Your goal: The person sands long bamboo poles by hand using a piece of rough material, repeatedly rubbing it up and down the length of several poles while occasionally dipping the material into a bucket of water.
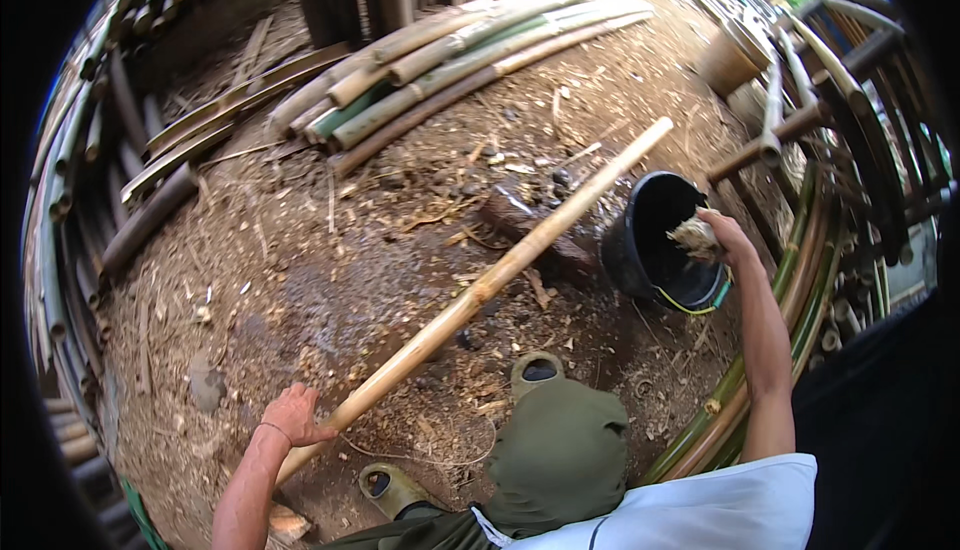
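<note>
A long pale bamboo pole point(480, 290) slants across the middle, its far end raised toward the upper right. At its near end is my left hand point(293, 417), fingers stretched out and the thumb touching the pole's side. My right hand point(728, 237) is closed on a wad of pale, frayed fibres point(693, 238). That wad hangs over the mouth of a black bucket point(622, 240) with a yellow-green handle; how deep the bucket is filled, I cannot tell. A dark wet block point(540, 235) lies beneath the pole, left of the bucket.
Cut bamboo poles point(440, 60) lie stacked at the back. More poles line the left edge point(75, 210). Green bamboo point(735, 400) runs along my right, below a rack of poles point(850, 80). Wet ground point(320, 290) is strewn with chips around my green clogs point(395, 490).
</note>
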`<state>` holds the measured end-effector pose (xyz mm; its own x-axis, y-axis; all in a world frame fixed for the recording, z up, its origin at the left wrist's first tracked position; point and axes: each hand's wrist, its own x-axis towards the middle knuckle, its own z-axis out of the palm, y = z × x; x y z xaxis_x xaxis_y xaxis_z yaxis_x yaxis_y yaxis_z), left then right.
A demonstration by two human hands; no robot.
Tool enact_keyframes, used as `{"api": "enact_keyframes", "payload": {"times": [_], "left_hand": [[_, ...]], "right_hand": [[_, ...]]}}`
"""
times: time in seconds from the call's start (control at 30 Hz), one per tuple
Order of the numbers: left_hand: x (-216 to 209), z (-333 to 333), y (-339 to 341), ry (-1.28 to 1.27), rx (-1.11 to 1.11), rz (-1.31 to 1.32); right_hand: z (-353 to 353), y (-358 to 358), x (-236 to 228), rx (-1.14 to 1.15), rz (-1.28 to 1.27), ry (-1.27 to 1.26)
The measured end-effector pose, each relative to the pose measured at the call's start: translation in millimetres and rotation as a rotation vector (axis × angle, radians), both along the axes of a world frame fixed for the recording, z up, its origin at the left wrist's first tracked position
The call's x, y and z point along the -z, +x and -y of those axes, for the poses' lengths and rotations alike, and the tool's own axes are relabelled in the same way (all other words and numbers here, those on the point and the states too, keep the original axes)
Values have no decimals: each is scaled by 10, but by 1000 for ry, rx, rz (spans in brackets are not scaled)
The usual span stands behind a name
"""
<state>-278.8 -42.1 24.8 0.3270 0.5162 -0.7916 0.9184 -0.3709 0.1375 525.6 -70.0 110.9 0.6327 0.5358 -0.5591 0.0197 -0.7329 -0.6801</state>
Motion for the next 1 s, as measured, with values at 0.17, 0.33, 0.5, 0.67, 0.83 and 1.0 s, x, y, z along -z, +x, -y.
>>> {"api": "enact_keyframes", "payload": {"times": [0.17,0.33,0.5,0.67,0.83,1.0], "left_hand": [[58,-148,1521,24,-13,202],[376,24,2244,128,-222,116],[792,345,2443,644,-302,151],[974,203,2314,663,-286,209],[729,259,1854,386,-353,123],[600,538,958,268,-443,77]], "right_hand": [[339,334,606,103,-100,-139],[75,-260,1363,-187,39,-448],[-209,-488,2314,-314,421,-287],[-213,-310,2246,64,-449,143],[-159,-728,559,-168,-936,633],[-557,-1187,202,-306,-698,703]]}}
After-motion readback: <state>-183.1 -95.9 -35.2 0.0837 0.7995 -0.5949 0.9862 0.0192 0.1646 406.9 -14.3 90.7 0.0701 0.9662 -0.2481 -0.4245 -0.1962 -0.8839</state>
